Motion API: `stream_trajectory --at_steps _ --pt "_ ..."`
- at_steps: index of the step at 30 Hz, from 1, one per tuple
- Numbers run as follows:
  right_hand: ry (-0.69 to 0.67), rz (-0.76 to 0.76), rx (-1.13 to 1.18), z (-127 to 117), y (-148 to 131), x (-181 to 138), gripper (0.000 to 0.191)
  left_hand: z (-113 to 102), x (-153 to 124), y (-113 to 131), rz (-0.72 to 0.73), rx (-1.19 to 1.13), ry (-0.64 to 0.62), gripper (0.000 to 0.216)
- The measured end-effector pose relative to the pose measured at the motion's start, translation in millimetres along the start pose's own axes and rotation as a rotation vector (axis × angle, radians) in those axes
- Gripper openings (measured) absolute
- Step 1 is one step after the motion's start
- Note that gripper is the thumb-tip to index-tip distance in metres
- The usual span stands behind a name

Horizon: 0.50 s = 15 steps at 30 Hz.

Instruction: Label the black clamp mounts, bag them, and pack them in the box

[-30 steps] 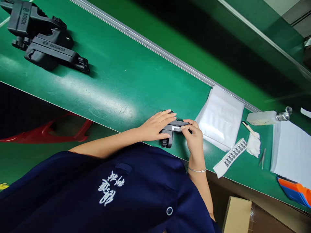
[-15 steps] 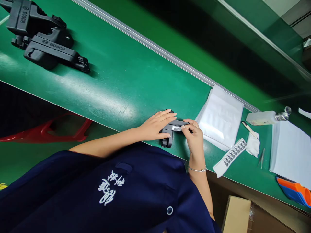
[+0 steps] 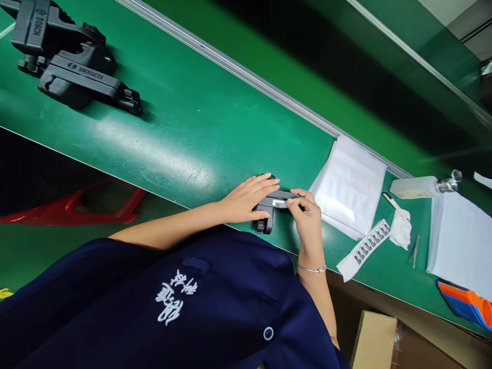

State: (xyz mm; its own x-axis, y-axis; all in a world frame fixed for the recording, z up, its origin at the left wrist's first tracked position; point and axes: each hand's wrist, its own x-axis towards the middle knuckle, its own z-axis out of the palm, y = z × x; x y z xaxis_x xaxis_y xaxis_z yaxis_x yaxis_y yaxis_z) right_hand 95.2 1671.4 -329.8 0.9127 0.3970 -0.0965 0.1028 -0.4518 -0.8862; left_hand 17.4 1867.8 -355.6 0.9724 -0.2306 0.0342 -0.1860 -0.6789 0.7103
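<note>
Still, left hand (image 3: 245, 200) spans black device (image 3: 282, 195); right hand (image 3: 307, 218) stays beside label (image 3: 279, 203).

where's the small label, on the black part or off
On: the label lies on the black part, by the right hand; how firmly stuck, I cannot tell.

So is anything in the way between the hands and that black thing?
No, nothing I can see. The left hand lies right on the black thing, and the right hand touches it near the small pale label.
</note>
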Motion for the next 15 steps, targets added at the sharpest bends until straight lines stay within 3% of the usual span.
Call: stream_trajectory --at_steps 5,8,11,15 --pt "0.0 -0.009 -0.002 0.4 -0.4 0.1 0.022 -0.1 -0.3 0.1 -0.002 -0.014 0.007 0.073" --pt "0.001 -0.01 -0.016 0.0 -0.4 0.2 0.021 3.6 -2.2 -2.4 0.029 -0.004 0.072 0.071" --pt "0.003 -0.016 -0.028 0.0 0.1 0.1 0.021 8.7 -5.3 -5.9 0.104 0.049 0.141 0.055" --pt "0.003 -0.024 -0.029 2.2 -0.1 -0.6 0.021 10.2 -7.7 -6.8 0.167 0.128 0.126 0.036"
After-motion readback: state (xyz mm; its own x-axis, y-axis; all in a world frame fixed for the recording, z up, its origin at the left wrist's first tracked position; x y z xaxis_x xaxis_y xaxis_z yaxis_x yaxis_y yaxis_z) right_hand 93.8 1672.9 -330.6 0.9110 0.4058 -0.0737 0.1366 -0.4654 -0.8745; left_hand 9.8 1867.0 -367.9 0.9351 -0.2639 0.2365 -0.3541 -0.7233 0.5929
